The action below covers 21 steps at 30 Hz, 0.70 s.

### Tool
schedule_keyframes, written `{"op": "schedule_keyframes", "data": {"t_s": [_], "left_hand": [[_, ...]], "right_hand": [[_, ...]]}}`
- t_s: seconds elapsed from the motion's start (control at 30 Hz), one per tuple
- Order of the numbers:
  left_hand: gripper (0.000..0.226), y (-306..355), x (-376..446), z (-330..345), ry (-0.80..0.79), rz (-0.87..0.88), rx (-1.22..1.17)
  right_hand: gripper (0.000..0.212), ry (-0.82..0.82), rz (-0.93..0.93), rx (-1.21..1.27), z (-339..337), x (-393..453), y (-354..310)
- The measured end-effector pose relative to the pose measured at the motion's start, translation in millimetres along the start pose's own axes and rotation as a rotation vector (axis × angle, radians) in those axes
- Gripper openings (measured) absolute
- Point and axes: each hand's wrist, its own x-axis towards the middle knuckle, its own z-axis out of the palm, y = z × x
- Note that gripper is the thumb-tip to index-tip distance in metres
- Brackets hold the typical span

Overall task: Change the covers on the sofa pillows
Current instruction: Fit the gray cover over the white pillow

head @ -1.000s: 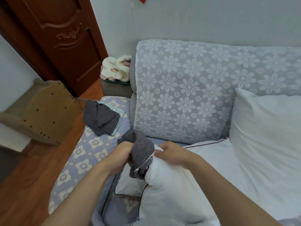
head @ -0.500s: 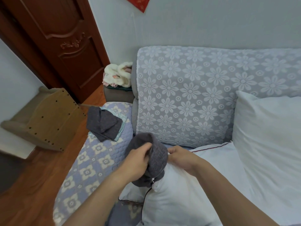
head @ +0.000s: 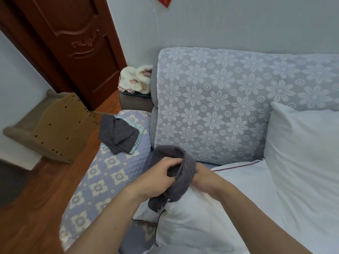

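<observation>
From the head view, the left hand (head: 156, 177) pinches a bunched grey cover (head: 180, 173) over the corner of a white pillow (head: 198, 222) on the sofa (head: 220, 107), while the right hand (head: 203, 177), fingers hidden behind the cloth, grips its other side.

The left hand (head: 157, 177) grips a dark grey cover (head: 183, 173), with its fingers curled into the bunched cloth. The right hand (head: 203, 178) is just beside it, partly hidden behind the cover, and seems to hold the other side. Below both hands lies a white pillow (head: 198, 226), touching the cover's lower end. Far left of the left hand, another folded grey cloth (head: 117, 133) lies on the sofa arm (head: 102, 180).
</observation>
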Motion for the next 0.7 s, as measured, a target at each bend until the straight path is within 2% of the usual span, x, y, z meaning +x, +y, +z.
{"op": "schedule_keyframes", "data": {"t_s": [0.1, 0.2, 0.3, 0.37, 0.4, 0.47, 0.53, 0.57, 0.63, 0.7], "left_hand": [[0.075, -16.2, -10.3, 14.8, -0.056, 0.018, 0.026], [0.083, -34.1, -13.3, 23.4, -0.049, 0.011, -0.012], [0.073, -39.4, -13.0, 26.4, 0.02, -0.078, -0.227], [0.056, -38.1, -14.7, 34.4, 0.134, -0.194, -0.442], [0.054, -38.6, -15.6, 40.1, 0.194, -0.24, -0.491], [0.052, -34.7, -18.0, 51.6, 0.261, -0.284, -0.363], [0.033, -28.5, -16.7, 59.0, 0.3, -0.296, -0.137], [0.027, -23.9, -15.4, 59.5, 0.325, -0.28, -0.1], [0.033, -17.6, -12.8, 56.6, 0.35, -0.222, -0.157], [0.04, -14.6, -9.9, 51.1, 0.385, -0.214, -0.282]], "right_hand": [[0.022, 0.029, 0.024, 0.219, -6.5, -9.7, 10.2], [0.02, -0.013, 0.093, 0.262, -11.5, -8.9, 20.9], [0.025, -0.025, 0.112, 0.359, -12.2, -8.2, 21.6], [0.027, 0.013, 0.103, 0.392, -11.5, -8.6, 19.3], [0.026, 0.027, 0.094, 0.381, -10.0, -8.3, 18.4], [0.021, 0.053, 0.08, 0.322, -5.2, -7.0, 16.6], [0.017, 0.086, 0.081, 0.288, -2.8, -6.3, 16.6], [0.017, 0.096, 0.08, 0.284, -4.1, -6.7, 17.0], [0.017, 0.081, 0.061, 0.249, -8.4, -8.6, 14.1], [0.019, -0.004, 0.041, 0.186, -11.8, -11.8, 8.2]]}}
